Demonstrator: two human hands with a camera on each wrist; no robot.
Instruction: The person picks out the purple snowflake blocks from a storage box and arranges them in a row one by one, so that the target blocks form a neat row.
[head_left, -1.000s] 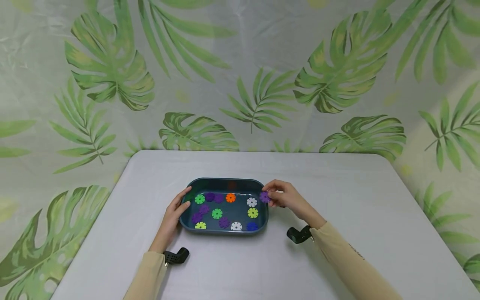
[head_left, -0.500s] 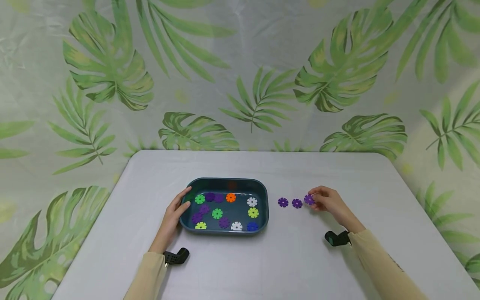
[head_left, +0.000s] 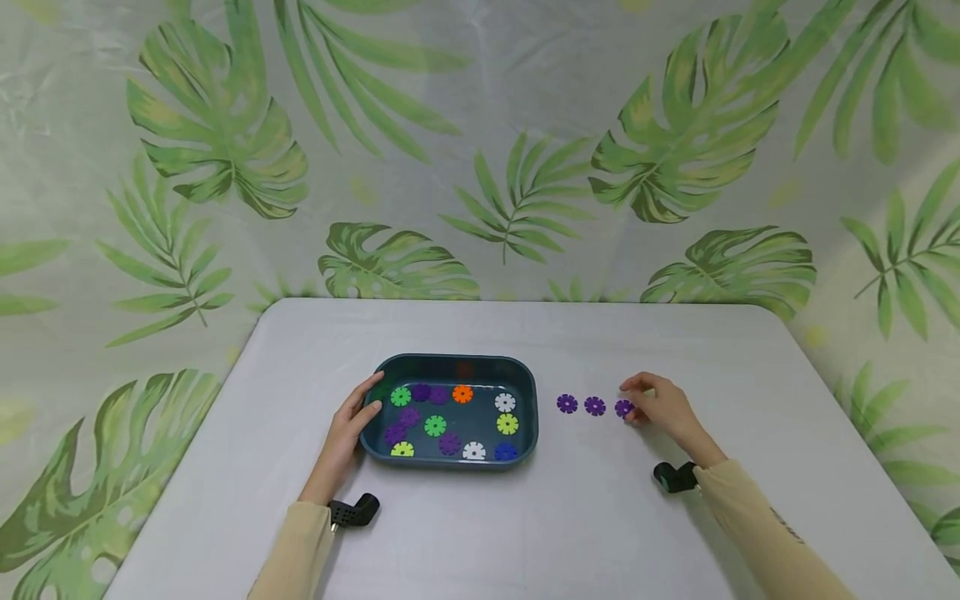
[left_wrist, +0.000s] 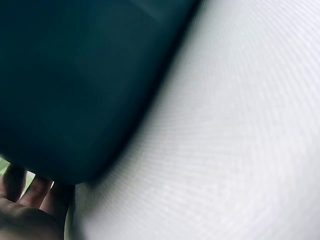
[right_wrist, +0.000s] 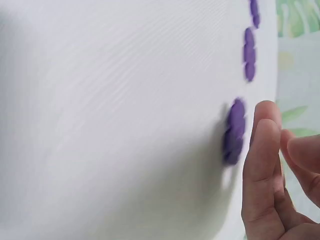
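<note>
My left hand [head_left: 345, 431] holds the left end of a dark teal tray [head_left: 450, 465], with the thumb at the rim. Part of the tray's outer wall [left_wrist: 90, 85] fills the upper left of the left wrist view, my fingers [left_wrist: 35, 192] bent against it. On the table to the right, three purple snowflake discs lie in a row. At the row's right end, my right hand [head_left: 663, 408] hovers by the third disc [head_left: 622, 409], covering part of it. In the right wrist view that disc [right_wrist: 234, 132] lies on the cloth, apart from the fingertips.
Inside the tray are several more snowflake discs, among them an orange disc [head_left: 462, 394], a green disc [head_left: 435, 426], a white disc [head_left: 474, 451] and a blue disc [head_left: 506, 452]. A white cloth [head_left: 525, 533] covers the table. Behind it hangs a leaf-patterned curtain [head_left: 540, 108].
My right hand has carried a purple disc from the tray's right end to the right, set it down at the end of the row and let go. The left hand stays on the tray.
</note>
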